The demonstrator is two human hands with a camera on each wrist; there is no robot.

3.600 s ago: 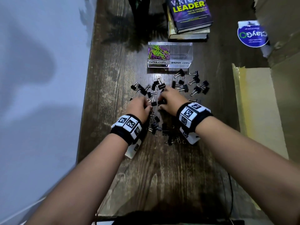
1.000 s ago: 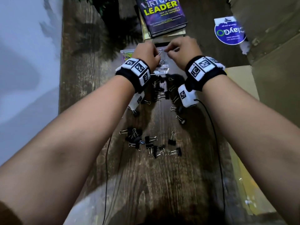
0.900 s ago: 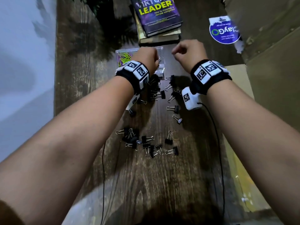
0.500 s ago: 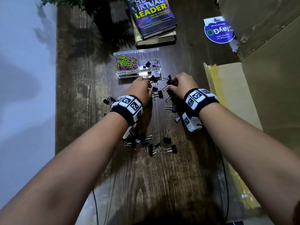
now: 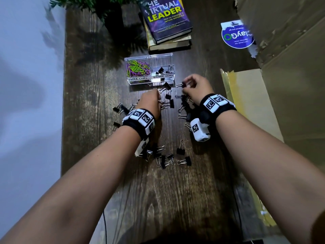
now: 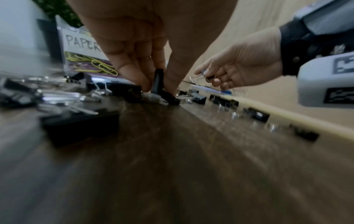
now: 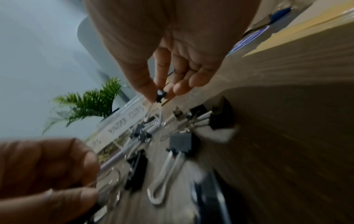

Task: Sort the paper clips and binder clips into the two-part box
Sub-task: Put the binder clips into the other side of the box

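Note:
A clear two-part box (image 5: 149,58) stands on the dark wooden table, with green and purple paper clips (image 5: 137,67) in its left part and a few black binder clips (image 5: 161,71) in its right part. Loose binder clips (image 5: 168,155) lie scattered in front of it. My left hand (image 5: 151,101) is down on the table just before the box, pinching a black binder clip (image 6: 158,81) between thumb and fingers. My right hand (image 5: 195,85) is raised a little to the right of the box and pinches a binder clip (image 5: 182,84) by its black body, wire handles pointing left.
Two stacked books (image 5: 167,23) lie behind the box, and a potted plant (image 5: 105,7) stands at the back left. A blue round sticker (image 5: 236,36) and cardboard sheets (image 5: 290,103) lie on the right. The table's left edge runs beside a pale floor.
Both hands came back from over the box to the loose clips in front of it. The left has gone down onto a clip, and the right has lifted one off the table.

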